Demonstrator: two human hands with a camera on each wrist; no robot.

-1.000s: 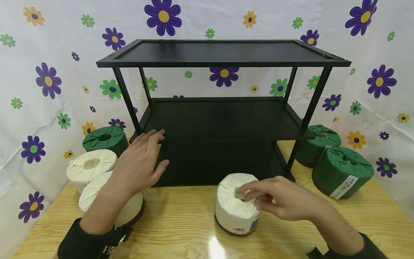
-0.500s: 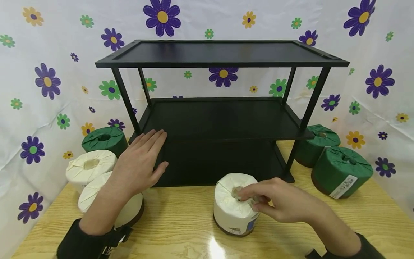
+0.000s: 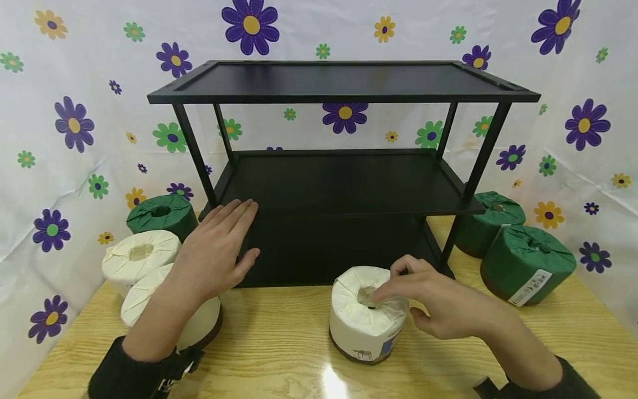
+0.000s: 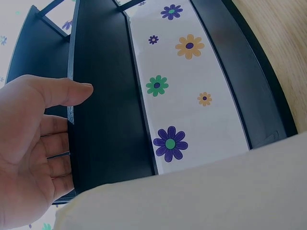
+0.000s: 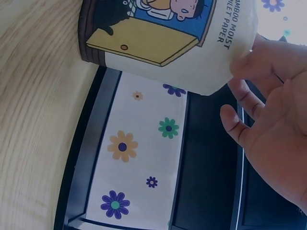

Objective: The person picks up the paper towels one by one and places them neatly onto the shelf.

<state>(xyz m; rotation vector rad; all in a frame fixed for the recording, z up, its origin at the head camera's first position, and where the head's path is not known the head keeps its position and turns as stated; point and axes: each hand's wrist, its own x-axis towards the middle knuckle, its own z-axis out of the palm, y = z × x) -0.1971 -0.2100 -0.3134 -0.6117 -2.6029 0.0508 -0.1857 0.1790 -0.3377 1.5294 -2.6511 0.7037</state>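
My left hand (image 3: pixel 211 249) lies with straight fingers on the front left edge of the rack's middle shelf (image 3: pixel 329 180), thumb held apart; in the left wrist view the hand (image 4: pixel 38 143) shows its palm side. My right hand (image 3: pixel 433 302) is over a white paper-wrapped toilet roll (image 3: pixel 361 335) standing upright on the table. Its index finger reaches to the hole in the top, while the thumb is spread away from the wrapper. In the right wrist view, a finger of the right hand (image 5: pixel 278 100) touches the roll's wrapper (image 5: pixel 192 72), which bears a cartoon print.
A black three-tier rack (image 3: pixel 344 100) stands behind the roll. At the left are white rolls (image 3: pixel 142 252) and a green roll (image 3: pixel 161 213). Green rolls (image 3: pixel 528 266) stand at the right. Behind hangs a flowered cloth (image 3: pixel 299 27); the table (image 3: pixel 279 343) is wooden.
My right hand's fingers have loosened at the roll's hole: the thumb has moved off and another finger has lifted. The left hand's fingers have closed side by side. The roll stays nearly in place.
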